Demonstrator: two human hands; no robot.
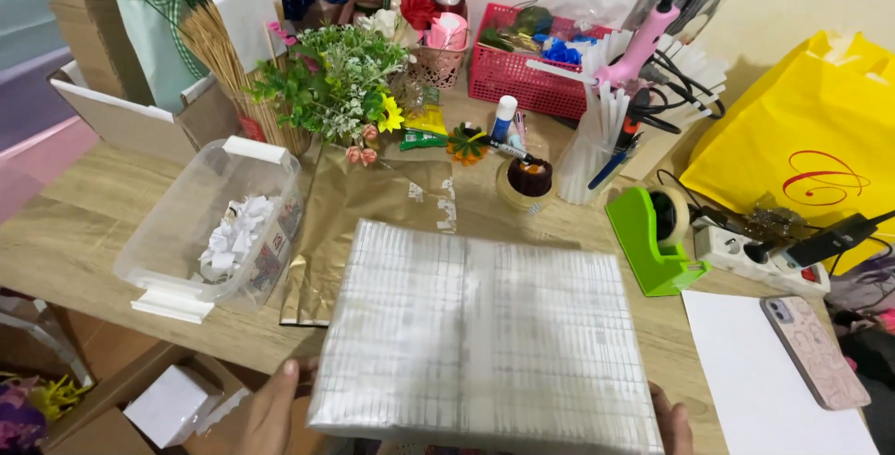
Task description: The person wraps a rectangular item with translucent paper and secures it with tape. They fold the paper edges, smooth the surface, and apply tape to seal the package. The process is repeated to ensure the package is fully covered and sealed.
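Left hand [270, 408] grips the near-left corner of a silver grid-patterned wrapping sheet stack [485, 334], fingers curled under its edge. Right hand [673, 422] shows only at the near-right corner; its grasp cannot be determined. The stack is blurred and sits over the near table edge. Step in hand, by judgement: positioning the stack; squaring it calls for level support. Beyond lie gold paper [359, 213], a clear plastic bin [210, 227], and a green tape dispenser [653, 236].
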